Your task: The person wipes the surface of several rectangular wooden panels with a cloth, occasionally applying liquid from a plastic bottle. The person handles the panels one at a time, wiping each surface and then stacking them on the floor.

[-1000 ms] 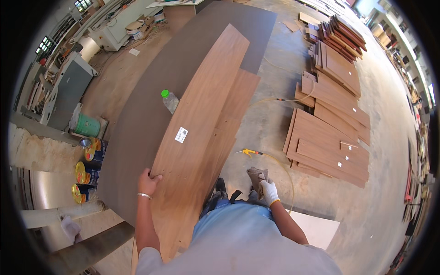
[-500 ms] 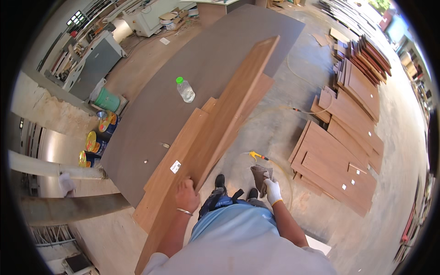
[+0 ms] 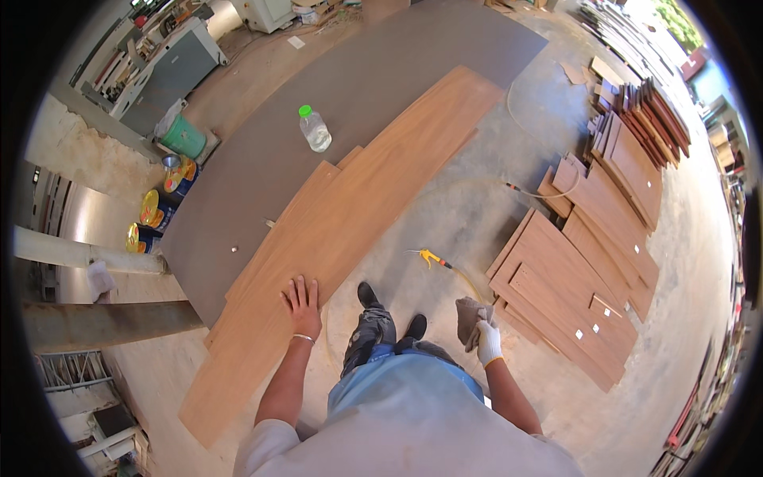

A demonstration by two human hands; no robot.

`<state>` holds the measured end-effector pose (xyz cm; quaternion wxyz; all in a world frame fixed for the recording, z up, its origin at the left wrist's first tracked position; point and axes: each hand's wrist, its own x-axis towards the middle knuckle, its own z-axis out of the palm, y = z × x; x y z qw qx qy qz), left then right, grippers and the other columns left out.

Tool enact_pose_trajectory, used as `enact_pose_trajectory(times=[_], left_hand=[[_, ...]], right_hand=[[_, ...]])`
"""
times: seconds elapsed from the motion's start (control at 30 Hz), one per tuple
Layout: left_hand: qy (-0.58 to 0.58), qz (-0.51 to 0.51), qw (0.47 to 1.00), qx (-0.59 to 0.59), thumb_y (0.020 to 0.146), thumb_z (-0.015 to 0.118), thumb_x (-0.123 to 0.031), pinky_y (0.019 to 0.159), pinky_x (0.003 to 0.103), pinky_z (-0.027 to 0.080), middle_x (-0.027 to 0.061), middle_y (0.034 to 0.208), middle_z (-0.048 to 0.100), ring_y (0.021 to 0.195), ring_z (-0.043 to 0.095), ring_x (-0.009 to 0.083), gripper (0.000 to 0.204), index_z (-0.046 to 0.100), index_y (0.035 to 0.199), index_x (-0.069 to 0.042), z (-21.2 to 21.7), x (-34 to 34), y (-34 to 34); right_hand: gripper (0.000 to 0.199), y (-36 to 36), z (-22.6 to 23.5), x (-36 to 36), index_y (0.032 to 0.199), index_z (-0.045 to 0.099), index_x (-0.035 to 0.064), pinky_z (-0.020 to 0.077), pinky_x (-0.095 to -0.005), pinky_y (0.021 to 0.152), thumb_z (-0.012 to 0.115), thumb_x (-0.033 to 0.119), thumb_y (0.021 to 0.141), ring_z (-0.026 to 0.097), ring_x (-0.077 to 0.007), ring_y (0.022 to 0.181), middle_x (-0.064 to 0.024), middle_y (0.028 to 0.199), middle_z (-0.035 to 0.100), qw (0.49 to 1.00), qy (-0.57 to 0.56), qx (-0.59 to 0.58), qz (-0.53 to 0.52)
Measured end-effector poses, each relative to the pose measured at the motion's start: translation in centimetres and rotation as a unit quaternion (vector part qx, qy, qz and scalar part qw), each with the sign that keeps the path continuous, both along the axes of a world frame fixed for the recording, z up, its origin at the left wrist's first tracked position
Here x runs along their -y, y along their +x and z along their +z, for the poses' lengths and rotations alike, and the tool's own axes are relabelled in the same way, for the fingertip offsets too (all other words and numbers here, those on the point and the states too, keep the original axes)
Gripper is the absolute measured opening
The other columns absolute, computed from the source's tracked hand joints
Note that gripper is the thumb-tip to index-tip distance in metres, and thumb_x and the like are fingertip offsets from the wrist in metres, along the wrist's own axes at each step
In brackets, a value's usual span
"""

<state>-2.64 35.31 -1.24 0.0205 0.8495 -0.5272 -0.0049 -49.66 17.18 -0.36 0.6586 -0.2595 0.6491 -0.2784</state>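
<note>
My bare left hand [image 3: 301,307] lies with spread fingers on a long brown wood-grain board [image 3: 373,191]. The board rests flat on other boards [image 3: 296,205] of the same colour, on a large dark grey-brown panel [image 3: 238,183]. Its near end juts past the panel's edge. My right hand [image 3: 486,342], in a white knit glove, is closed round a crumpled grey-brown cloth [image 3: 470,319], held out over the floor. A clear bottle with a green cap [image 3: 315,130] stands on the panel beyond the boards.
A yellow air blow gun [image 3: 429,258] with its hose lies on the floor ahead of my feet. Several stacks of brown boards [image 3: 564,306] lie at the right. Paint cans [image 3: 151,211] and a green bucket [image 3: 184,140] stand at the left, near a pillar.
The long board was tilted up on its edge in my left hand; now it lies flat and the hand rests open on it. My right hand with the cloth has shifted slightly right and down.
</note>
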Motion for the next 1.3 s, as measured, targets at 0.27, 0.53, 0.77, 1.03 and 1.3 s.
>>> enact_pose_trajectory(times=[0.27,0.53,0.77,1.03,1.3], left_hand=[[0.021,-0.008,1.000,-0.018,0.094,0.055,-0.004,0.124,0.070,0.006,0.0144,0.172,0.022,0.159,0.016,0.0411,0.071,0.037,0.161,-0.019,0.7,-0.4,2.6],[0.044,-0.017,0.999,0.008,0.095,0.054,-0.006,0.121,0.076,0.003,0.0159,0.173,0.021,0.159,0.013,0.0422,0.070,0.036,0.161,-0.017,0.8,-0.3,3.0],[0.014,-0.035,0.999,-0.014,0.088,0.060,-0.005,0.120,0.077,0.004,0.0190,0.171,0.024,0.159,0.015,0.0448,0.073,0.041,0.158,-0.014,0.8,-0.1,3.2],[0.033,-0.040,0.999,0.000,0.091,0.062,-0.014,0.120,0.077,0.004,0.0215,0.171,0.021,0.158,0.012,0.0475,0.071,0.041,0.158,-0.011,1.6,0.6,4.1],[0.108,-0.058,0.988,-0.094,0.091,0.068,-0.039,0.120,0.078,0.003,0.0278,0.166,0.027,0.157,0.010,0.0515,0.066,0.054,0.143,-0.002,1.1,-0.3,5.6]], right_hand=[[0.009,9.6,-0.2,4.8,0.102,0.056,0.0075,0.0388,-0.0303,0.041,0.056,0.014,0.096,0.053,-0.0180,0.043,-0.0051,0.061,0.057,0.995,-0.020,0.099,-0.018],[0.017,23.3,0.5,7.1,0.081,0.057,0.0061,0.0443,-0.0376,0.040,0.060,0.016,0.094,0.053,-0.0232,0.044,-0.0090,0.061,0.057,0.985,-0.040,0.115,-0.122],[0.007,33.2,4.2,10.2,0.092,0.058,0.0027,0.0425,-0.0333,0.042,0.054,0.009,0.093,0.053,-0.0196,0.044,-0.0081,0.061,0.056,0.992,-0.100,0.049,-0.067],[0.036,36.0,7.2,9.6,0.120,0.066,-0.0024,0.0548,-0.0453,0.093,0.064,0.011,0.087,0.071,-0.0329,0.099,-0.0164,0.102,0.074,0.982,-0.168,-0.075,0.033],[0.036,37.2,6.0,3.6,0.112,0.066,0.0153,0.0328,-0.0488,0.116,0.070,0.020,0.077,0.049,-0.0257,0.132,-0.0035,0.129,0.060,0.498,-0.648,-0.021,0.576]])
